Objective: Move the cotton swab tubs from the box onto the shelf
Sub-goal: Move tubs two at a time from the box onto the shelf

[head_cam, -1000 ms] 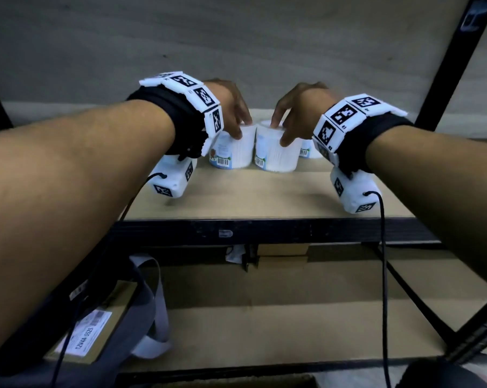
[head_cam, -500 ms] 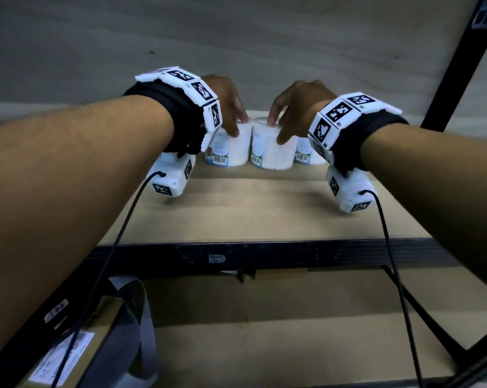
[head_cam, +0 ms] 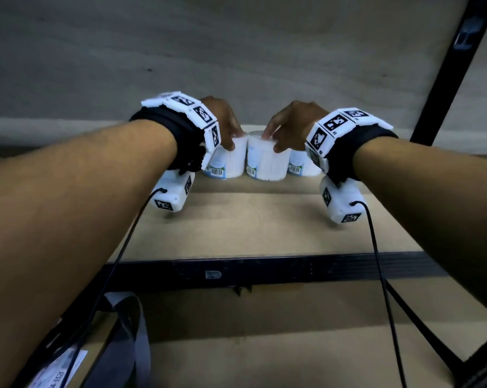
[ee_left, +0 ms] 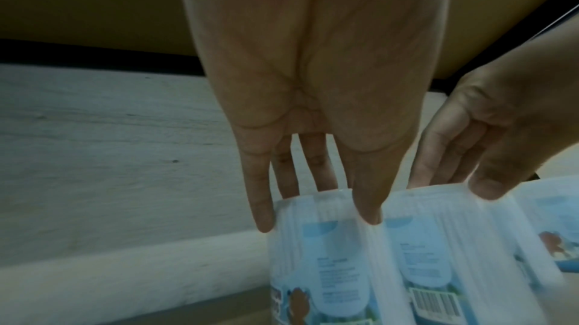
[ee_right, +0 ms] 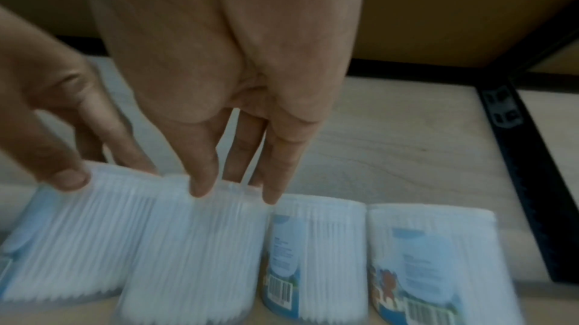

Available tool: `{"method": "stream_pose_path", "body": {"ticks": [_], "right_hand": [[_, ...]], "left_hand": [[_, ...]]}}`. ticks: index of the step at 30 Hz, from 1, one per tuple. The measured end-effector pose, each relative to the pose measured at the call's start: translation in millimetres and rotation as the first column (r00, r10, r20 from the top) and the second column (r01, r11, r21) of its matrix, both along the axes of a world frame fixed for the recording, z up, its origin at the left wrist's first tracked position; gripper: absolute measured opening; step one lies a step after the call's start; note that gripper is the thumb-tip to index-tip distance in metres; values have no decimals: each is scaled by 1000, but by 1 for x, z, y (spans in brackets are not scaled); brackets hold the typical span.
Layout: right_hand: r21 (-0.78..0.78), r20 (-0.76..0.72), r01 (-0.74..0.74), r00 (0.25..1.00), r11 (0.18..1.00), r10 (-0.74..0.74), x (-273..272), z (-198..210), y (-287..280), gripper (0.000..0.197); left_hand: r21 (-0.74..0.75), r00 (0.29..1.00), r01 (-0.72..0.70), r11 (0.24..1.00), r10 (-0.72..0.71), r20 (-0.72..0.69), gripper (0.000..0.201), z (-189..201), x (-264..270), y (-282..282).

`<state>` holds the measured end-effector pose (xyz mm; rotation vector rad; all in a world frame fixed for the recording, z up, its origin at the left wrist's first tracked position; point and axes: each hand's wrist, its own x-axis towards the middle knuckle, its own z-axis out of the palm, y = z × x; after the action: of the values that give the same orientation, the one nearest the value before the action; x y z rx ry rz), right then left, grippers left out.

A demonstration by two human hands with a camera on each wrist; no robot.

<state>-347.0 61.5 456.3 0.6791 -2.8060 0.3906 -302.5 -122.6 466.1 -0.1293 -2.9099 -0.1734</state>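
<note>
Standing in a row at the far edge of the shelf are four tubs: clear, packed with white swabs, blue labels with barcodes. Left hand grips the left tub by its top; right hand grips the next tub likewise.

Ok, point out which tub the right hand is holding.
The second tub from the left, pinched at its rim by the right hand. The left hand holds the end tub; the two tubs on the right stand untouched.
</note>
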Motion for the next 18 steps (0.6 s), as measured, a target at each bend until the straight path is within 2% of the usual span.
{"method": "stream_pose_path", "body": {"ticks": [4, 6, 12, 18], "right_hand": [[33, 5, 7, 1000, 999, -7, 24, 0, 19, 62], [72, -51, 43, 998, 996, -40, 36, 0, 32, 66], [75, -65, 136, 989, 988, -131, 80, 4, 68, 63], [77, -83, 143, 987, 987, -137, 126, 2, 86, 57]], "left_hand": [[-93, 994, -33, 995, 43, 103, 76, -1, 14, 8], [-126, 988, -59, 990, 76, 135, 87, -4, 22, 12], [-153, 999, -24, 988, 31, 43, 80, -2, 71, 23], [-122, 999, 15, 992, -9, 51, 74, 4, 121, 41]]}}
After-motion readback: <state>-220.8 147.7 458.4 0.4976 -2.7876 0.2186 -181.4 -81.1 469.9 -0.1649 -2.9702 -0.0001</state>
